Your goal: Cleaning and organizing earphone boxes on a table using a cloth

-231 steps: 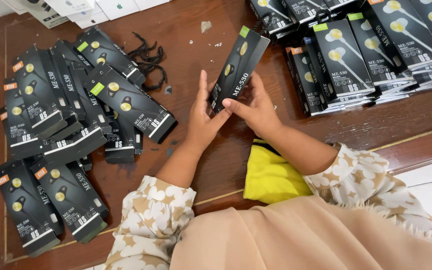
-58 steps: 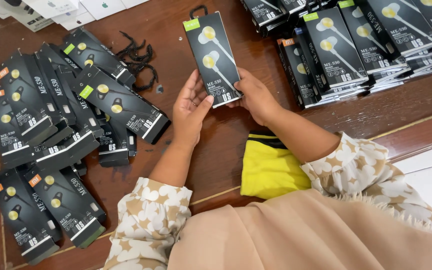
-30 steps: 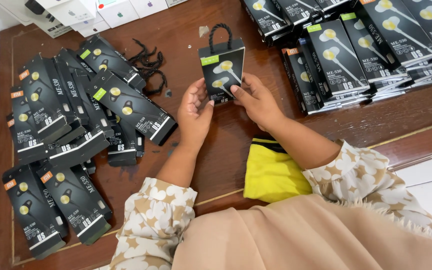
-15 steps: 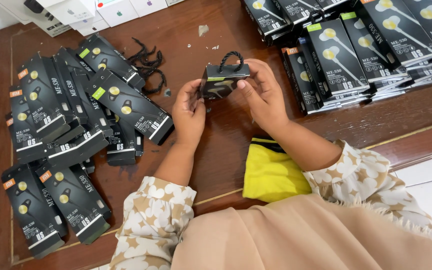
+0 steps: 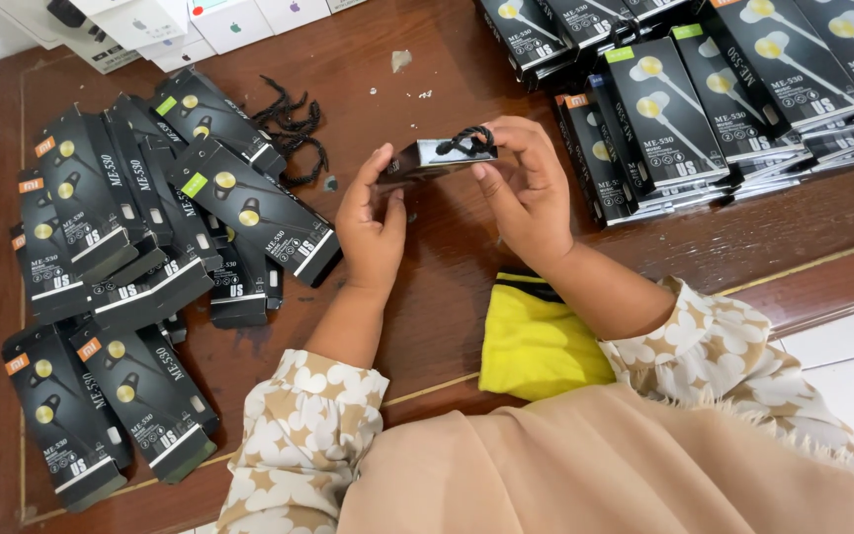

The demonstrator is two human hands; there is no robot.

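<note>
Cloth, yellow with a dark edge point(image 5: 536, 341), lies at the near edge of the wooden tabletop point(image 5: 427, 287), just beside the right forearm. Above it, both hands hold a black earphone box point(image 5: 437, 156) end-on over the middle: the left hand point(image 5: 373, 222) grips its left end, the right hand point(image 5: 531, 193) pinches the black hanging cord point(image 5: 467, 141) at its top. Loose boxes point(image 5: 140, 257) sprawl along the left edge, neat stacks point(image 5: 704, 89) fill the far right corner, and spare black cords point(image 5: 294, 133) wait behind, so plenty seems left.

A shop or packing spot: stacks of identical black earphone boxes point(image 5: 714, 109) cover a brown wooden table point(image 5: 447, 287), white boxes point(image 5: 150, 20) behind.
</note>
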